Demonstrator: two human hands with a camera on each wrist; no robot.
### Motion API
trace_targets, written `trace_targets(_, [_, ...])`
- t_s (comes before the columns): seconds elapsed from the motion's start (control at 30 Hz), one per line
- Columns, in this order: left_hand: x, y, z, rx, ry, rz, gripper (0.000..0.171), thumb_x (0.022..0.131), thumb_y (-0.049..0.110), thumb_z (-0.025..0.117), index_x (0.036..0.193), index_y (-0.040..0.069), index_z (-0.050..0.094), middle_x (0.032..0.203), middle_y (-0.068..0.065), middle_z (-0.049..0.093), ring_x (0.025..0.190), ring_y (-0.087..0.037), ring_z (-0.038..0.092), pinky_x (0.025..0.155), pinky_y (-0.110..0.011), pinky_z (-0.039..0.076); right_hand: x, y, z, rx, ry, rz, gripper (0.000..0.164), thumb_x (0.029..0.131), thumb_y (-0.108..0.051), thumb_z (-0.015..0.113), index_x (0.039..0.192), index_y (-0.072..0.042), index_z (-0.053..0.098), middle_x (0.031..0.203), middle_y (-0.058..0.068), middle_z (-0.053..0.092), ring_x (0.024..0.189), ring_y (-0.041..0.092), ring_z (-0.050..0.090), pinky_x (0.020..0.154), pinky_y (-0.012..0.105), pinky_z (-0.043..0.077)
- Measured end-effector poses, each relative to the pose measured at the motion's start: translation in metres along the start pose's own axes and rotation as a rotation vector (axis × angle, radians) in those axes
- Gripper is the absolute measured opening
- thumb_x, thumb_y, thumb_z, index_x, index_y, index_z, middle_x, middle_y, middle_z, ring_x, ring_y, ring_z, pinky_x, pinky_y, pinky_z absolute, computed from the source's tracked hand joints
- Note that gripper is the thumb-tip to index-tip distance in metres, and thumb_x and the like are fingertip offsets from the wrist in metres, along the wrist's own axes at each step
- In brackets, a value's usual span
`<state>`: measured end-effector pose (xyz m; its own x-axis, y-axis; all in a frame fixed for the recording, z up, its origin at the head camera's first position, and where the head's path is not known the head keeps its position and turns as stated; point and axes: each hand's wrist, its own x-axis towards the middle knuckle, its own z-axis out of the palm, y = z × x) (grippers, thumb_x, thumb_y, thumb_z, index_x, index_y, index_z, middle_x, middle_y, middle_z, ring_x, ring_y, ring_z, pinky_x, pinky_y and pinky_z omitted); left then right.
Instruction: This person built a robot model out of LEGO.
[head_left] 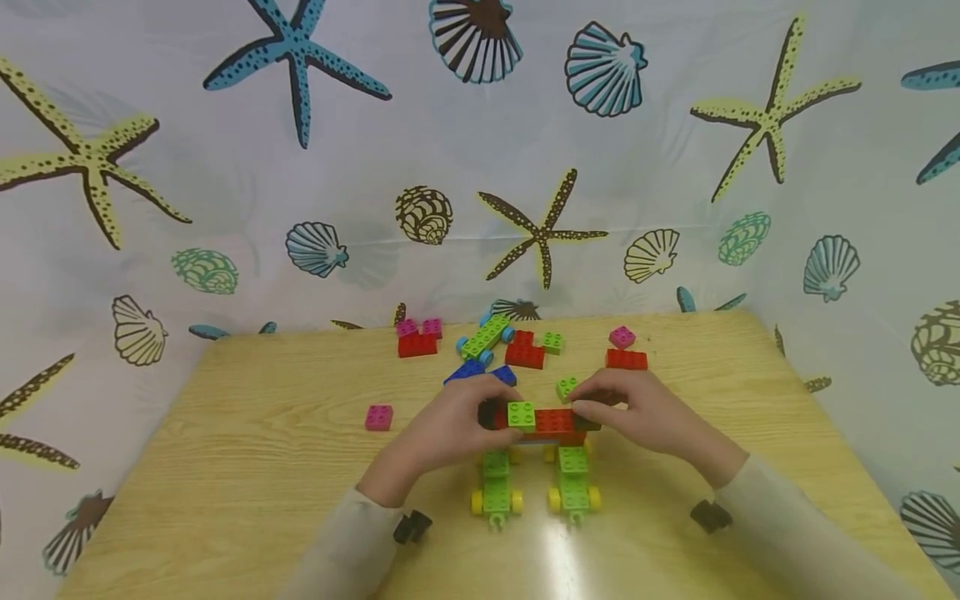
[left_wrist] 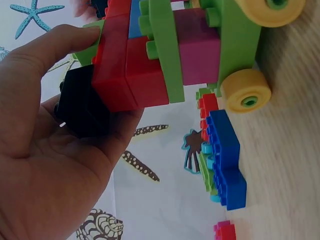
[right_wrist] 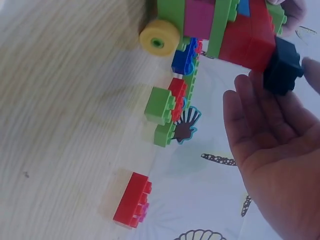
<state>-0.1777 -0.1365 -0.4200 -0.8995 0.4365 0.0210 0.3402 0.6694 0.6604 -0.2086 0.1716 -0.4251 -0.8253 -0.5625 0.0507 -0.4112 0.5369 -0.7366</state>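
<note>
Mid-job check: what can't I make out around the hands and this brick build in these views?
- Head view: much of the black block at the build's left end, covered by the left hand.
- Head view: the near parts of the blue bricks, behind the left hand.
- Left wrist view: part of the upper yellow wheel, cut off by the top edge.
- Right wrist view: most of the right hand's thumb, cut off by the right edge.
</note>
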Motion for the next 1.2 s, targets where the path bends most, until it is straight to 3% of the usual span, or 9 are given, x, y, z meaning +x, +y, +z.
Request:
trace_targets(0.2, [-0.002,-0.003,-0.007,0.015,-0.023,-0.007,0.043,0.096,0.03,0.091,0.135,0.018,0.079,0.141,-0.001,0.076,0.132,-0.025,0.066,0.115,-0.05,0.061,0.008,0.01,-0.002,-0.036,0.046,0.033,0.031,0.113,-0.036,0.068,0.129,-0.014,0.081,0.12,0.0,0.083,0.114,0.022,0.077,0.106,0.049,0.065])
trace_targets(0.4, [-0.003,-0.008,-0.011,0.019,-0.036,0.005,0.041,0.096,0.031,0.09,0.133,0.016,0.079,0.132,0.001,0.078,0.12,-0.021,0.065,0.106,-0.044,0.063,0.022,0.021,-0.003,-0.048,0.08,0.057,0.035,0.113,-0.037,0.068,0.13,-0.01,0.081,0.127,0.006,0.082,0.119,0.029,0.077,0.109,0.055,0.064])
trace_targets(0.73, [-0.005,-0.009,-0.014,0.019,-0.028,0.043,0.038,0.096,0.029,0.09,0.13,0.016,0.079,0.125,0.002,0.077,0.11,-0.017,0.064,0.096,-0.035,0.061,0.045,0.04,0.001,-0.03,0.061,0.127,0.035,0.111,-0.03,0.072,0.136,-0.007,0.077,0.134,0.011,0.08,0.125,0.032,0.075,0.114,0.055,0.061])
trace_targets(0.93, [-0.005,-0.009,-0.014,0.018,-0.034,0.03,0.038,0.097,0.029,0.09,0.131,0.016,0.079,0.128,0.001,0.078,0.114,-0.019,0.065,0.101,-0.04,0.063,0.053,0.045,0.004,0.006,0.018,0.175,0.036,0.106,-0.025,0.078,0.138,-0.008,0.076,0.139,0.012,0.077,0.123,0.031,0.074,0.109,0.05,0.064])
trace_targets(1.2, [-0.003,-0.01,-0.014,0.013,-0.042,0.029,0.038,0.097,0.03,0.089,0.131,0.017,0.079,0.13,0.001,0.078,0.119,-0.019,0.066,0.107,-0.045,0.063,0.06,0.046,0.01,-0.006,-0.012,0.232,0.039,0.102,-0.023,0.083,0.139,-0.012,0.076,0.143,0.01,0.074,0.13,0.035,0.069,0.115,0.053,0.061])
